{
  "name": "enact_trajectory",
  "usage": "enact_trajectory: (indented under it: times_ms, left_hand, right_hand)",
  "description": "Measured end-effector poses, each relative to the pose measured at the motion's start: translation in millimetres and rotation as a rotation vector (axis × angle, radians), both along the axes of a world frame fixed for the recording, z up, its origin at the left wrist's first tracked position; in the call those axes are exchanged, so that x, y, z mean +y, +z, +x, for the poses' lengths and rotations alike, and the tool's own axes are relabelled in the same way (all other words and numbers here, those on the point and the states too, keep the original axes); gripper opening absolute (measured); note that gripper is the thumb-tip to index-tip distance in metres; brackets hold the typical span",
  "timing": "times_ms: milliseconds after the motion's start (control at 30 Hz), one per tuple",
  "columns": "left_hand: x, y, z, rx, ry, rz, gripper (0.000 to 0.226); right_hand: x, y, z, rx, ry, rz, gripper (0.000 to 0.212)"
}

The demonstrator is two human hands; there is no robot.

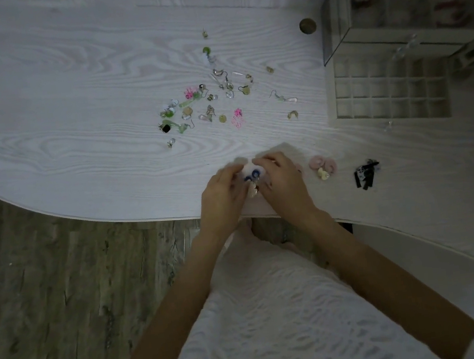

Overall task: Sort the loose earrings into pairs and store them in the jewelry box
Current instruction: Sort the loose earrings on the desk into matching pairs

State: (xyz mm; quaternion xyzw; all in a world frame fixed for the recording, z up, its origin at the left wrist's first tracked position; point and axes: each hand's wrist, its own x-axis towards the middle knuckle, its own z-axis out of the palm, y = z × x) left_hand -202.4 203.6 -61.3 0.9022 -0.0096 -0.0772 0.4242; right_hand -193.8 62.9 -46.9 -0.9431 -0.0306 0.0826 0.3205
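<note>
A small white earring piece with blue rings (251, 174) is pinched between the curled fingers of the left hand (222, 194) and right hand (282, 184) near the worktop (72, 110) edge. Loose earrings (214, 98) are scattered beyond; the jewelry box (389, 92) is set at the right.

The jewelry box (409, 36) is cut off by the right edge; its upper contents blur; curled fingers (272, 163) hide part of the pale earrings (252, 177).
</note>
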Motion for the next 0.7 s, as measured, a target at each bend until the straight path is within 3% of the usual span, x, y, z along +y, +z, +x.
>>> enact_trajectory:
  times_ms: [433, 700]
  left_hand:
    - [76.0, 14.6, 127.3, -0.132, 0.147, 0.099, 0.024]
    - [65.4, 2.1, 196.5, 0.018, -0.05, 0.414, 0.03]
  right_hand:
    - [22.3, -2.3, 127.4, 0.01, 0.141, -0.179, 0.037]
    - [19.2, -11.1, 121.4, 0.002, 0.081, -0.178, 0.015]
